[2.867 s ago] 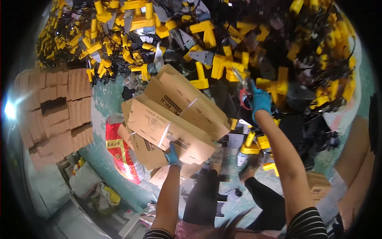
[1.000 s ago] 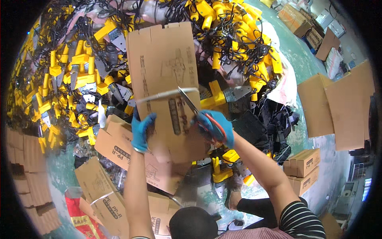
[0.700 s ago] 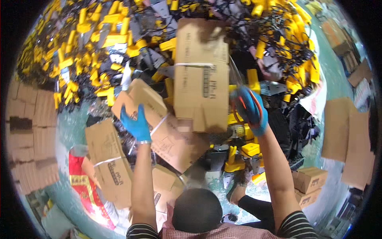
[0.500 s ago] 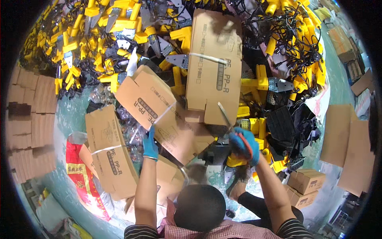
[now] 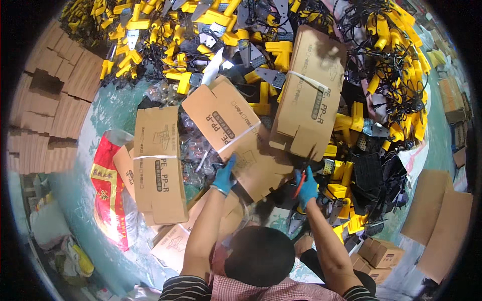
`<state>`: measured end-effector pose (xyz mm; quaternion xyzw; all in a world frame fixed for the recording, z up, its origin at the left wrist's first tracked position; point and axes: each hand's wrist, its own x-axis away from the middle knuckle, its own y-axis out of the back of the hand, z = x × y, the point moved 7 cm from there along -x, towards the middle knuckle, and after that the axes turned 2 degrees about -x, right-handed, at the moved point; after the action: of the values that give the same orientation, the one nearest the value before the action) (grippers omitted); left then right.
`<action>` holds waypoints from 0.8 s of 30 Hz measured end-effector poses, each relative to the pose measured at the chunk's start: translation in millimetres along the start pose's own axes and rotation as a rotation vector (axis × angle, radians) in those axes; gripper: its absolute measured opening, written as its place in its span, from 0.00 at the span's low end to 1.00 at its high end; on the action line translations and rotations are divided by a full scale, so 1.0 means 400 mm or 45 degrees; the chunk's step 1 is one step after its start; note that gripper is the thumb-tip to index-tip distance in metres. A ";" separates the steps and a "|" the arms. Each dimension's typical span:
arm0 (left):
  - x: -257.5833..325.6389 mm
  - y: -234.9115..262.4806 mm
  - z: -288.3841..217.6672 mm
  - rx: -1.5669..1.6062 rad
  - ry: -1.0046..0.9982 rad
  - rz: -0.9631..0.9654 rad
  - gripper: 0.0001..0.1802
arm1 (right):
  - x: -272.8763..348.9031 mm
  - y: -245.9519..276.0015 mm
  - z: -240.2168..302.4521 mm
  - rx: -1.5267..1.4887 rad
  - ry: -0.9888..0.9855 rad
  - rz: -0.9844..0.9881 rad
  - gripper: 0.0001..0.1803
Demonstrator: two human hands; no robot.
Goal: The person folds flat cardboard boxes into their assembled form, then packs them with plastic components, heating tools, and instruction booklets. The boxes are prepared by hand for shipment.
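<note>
A strapped bundle of flattened cardboard boxes (image 5: 223, 118) lies tilted in front of me, a white band (image 5: 240, 137) across it. My left hand (image 5: 224, 176), in a blue glove, is closed on its near left edge. My right hand (image 5: 308, 188), gloved too, is closed round the red handles of scissors (image 5: 299, 184) beside the bundle's right lower corner. Their dark blades point away from me and are hard to make out. Beyond the scissors lies a second strapped bundle (image 5: 311, 95). A third bundle (image 5: 158, 170) stands to the left of my left hand.
Yellow-handled tools with black cords (image 5: 221, 20) are heaped along the far side. Clear plastic packs (image 5: 197, 150) lie between the bundles. Black cases (image 5: 369, 173) are at right, small closed cartons (image 5: 380, 252) at near right. Stacked cardboard (image 5: 60, 85) lines the left.
The view has shifted, so the scene sits farther right. My right hand has turned and come nearer the bundle's lower right corner. The left hand stays at the bundle's edge.
</note>
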<state>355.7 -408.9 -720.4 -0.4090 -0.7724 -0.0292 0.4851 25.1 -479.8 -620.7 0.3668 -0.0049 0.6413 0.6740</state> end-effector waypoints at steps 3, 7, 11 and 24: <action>0.063 -0.147 -0.030 0.020 -0.029 0.352 0.30 | 0.048 0.051 0.050 -0.104 0.275 0.117 0.27; 0.188 -0.103 -0.208 0.053 0.034 0.361 0.30 | 0.228 0.001 0.180 -0.325 0.369 0.454 0.28; 0.275 -0.066 -0.268 0.050 -0.127 0.241 0.29 | 0.252 0.016 0.188 -0.179 0.235 0.580 0.26; 0.324 -0.696 -0.290 -0.125 -0.328 0.805 0.24 | 0.173 0.448 0.357 -0.773 0.604 -0.489 0.26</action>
<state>230.9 -566.7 -460.9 -0.6512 -0.6601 0.1372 0.3483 -51.9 -508.2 -395.7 -0.0117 0.0300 0.5402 0.8409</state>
